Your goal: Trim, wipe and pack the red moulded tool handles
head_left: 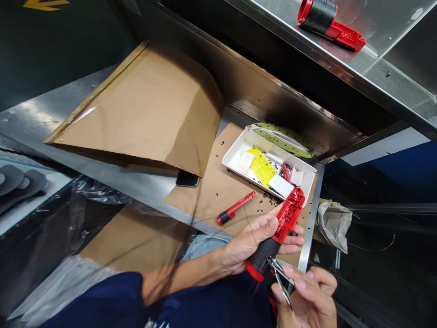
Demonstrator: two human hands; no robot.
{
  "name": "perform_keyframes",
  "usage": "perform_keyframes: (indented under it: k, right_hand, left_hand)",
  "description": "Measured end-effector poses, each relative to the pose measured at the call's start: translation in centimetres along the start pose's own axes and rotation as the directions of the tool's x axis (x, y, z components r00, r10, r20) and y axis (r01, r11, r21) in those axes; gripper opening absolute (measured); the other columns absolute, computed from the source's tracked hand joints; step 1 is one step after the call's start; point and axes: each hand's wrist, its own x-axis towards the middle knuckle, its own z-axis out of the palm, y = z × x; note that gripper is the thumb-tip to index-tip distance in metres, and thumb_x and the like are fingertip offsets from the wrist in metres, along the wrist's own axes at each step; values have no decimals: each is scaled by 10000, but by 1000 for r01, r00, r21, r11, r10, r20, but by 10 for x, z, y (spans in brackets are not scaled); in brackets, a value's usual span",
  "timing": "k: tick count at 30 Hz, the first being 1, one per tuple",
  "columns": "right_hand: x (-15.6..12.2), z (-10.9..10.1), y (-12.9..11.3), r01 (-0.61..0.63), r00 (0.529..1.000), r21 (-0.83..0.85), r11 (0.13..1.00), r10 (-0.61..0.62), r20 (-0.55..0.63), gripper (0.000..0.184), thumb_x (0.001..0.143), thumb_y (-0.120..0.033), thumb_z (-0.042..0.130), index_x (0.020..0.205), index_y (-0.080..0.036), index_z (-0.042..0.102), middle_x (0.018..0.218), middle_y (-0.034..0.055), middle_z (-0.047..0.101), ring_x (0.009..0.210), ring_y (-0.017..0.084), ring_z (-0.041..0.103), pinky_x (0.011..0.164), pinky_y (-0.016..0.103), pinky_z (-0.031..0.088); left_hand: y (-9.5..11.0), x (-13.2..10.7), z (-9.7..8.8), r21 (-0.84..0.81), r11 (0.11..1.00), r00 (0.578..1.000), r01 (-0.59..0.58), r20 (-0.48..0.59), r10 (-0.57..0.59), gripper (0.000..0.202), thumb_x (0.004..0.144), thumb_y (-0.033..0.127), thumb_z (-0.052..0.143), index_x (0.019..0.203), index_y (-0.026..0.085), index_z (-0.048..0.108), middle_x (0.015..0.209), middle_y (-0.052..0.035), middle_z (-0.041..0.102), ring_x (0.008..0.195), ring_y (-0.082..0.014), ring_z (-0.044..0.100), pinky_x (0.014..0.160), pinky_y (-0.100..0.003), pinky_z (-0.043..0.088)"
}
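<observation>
My left hand (247, 243) is wrapped around a red and black plastic housing (285, 221), tilted with its open ribbed red part pointing up and away. The round black end with a red rim points down toward my body. In my right hand (307, 294) is a small shiny metal clipper (282, 275), its two arms spread between thumb and fingers. The clipper's tip touches the black barrel of the housing, or sits right against it. A thinner red piece with a black end (235, 208) lies on the cardboard sheet beyond my left hand.
A white tray (234, 164) holds yellow labels, white pads and small black bits. Behind it lies a green pouch (285, 139). A large cardboard box (150, 109) stands left, a phone (187, 179) at its edge. Another red and black housing (327, 25) rests on the upper shelf.
</observation>
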Motion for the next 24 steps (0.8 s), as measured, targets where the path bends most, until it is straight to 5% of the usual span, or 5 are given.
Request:
perform_keyframes:
  k: [7, 16, 21, 24]
  right_hand:
    - [-2, -2, 2, -15, 1000, -7, 1000, 15, 14, 253, 792, -253, 817, 957, -267, 626, 818, -4, 763, 791, 206, 505, 699, 326, 346]
    - [-3, 1, -2, -17, 1000, -47, 999, 17, -4, 194, 810, -278, 793, 882, -283, 612, 740, -18, 752, 738, 206, 489, 798, 390, 373]
    - [-11, -2, 4, -28, 976, -32, 999, 21, -216, 200, 843, -297, 758, 880, -298, 562, 659, -23, 674, 746, 217, 441, 901, 432, 383]
    - [-11, -3, 6, -36, 982, -7, 999, 34, -188, 215, 827, -321, 774, 877, -290, 567, 682, -9, 677, 742, 215, 430, 917, 443, 394]
  left_hand:
    - [-7, 6, -9, -6, 999, 999, -37, 37, 38, 732, 815, 470, 784, 1454, 227, 523, 1177, -148, 715, 1046, -245, 713, 974, -372, 519]
    - [-5, 5, -8, 19, 999, 999, -42, 32, 42, 757, 804, 463, 796, 1460, 220, 508, 1161, -148, 722, 1008, -233, 722, 912, -325, 542]
    - [2, 0, 3, 8, 1000, 1000, 10, -11, -10, 682, 813, 450, 791, 1417, 229, 564, 1070, -86, 734, 955, -199, 726, 911, -315, 540]
    - [2, 0, 2, -14, 1000, 1000, -2, -1, 2, 682, 817, 439, 790, 1418, 211, 563, 1094, -107, 729, 966, -211, 724, 908, -321, 541]
